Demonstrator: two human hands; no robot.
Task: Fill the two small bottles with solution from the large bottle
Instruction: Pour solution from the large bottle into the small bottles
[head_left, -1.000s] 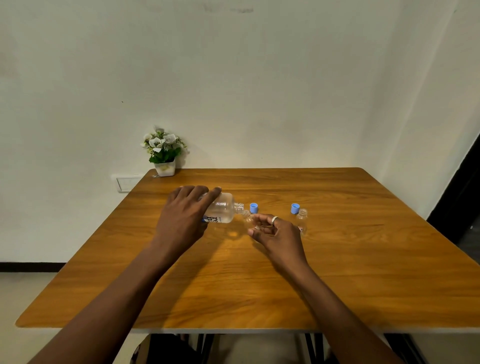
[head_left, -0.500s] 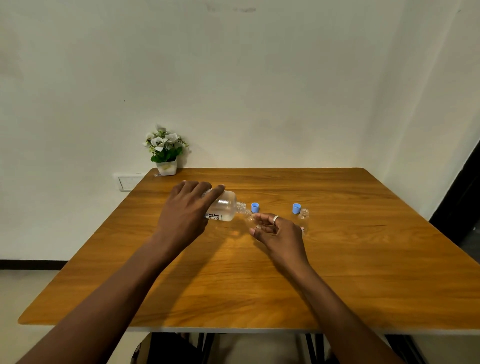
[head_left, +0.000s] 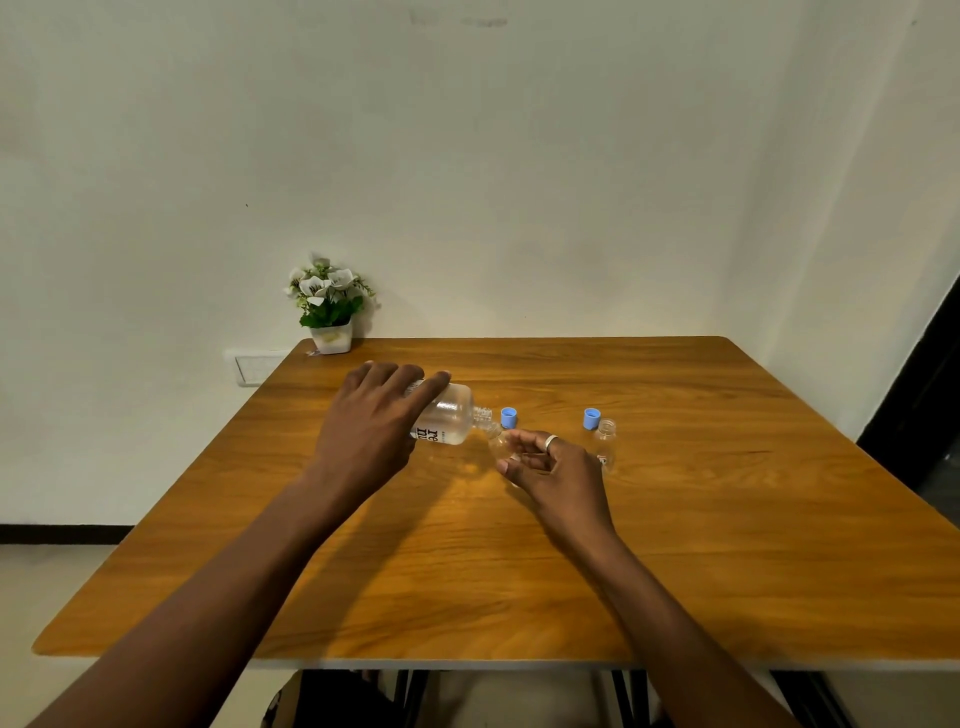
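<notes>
My left hand (head_left: 371, 434) grips the large clear bottle (head_left: 449, 415), tipped nearly flat with its open neck pointing right. Its mouth rests at the top of a small clear bottle (head_left: 497, 445) that my right hand (head_left: 553, 470) holds upright on the wooden table (head_left: 675, 519); fingers hide much of that small bottle. A second small clear bottle (head_left: 605, 441) stands uncapped to the right, apart from my hand. Two blue caps lie behind them: one cap (head_left: 509, 417) by the large bottle's neck, the other cap (head_left: 591, 418) beside the second bottle.
A small white pot of white flowers (head_left: 328, 306) stands at the table's far left corner against the wall. A wall socket plate (head_left: 254, 366) sits just left of the table. A dark doorway (head_left: 924, 405) is at the right.
The large bottle's neck has dipped slightly lower toward the small bottle's mouth. Both hands stay in nearly the same places.
</notes>
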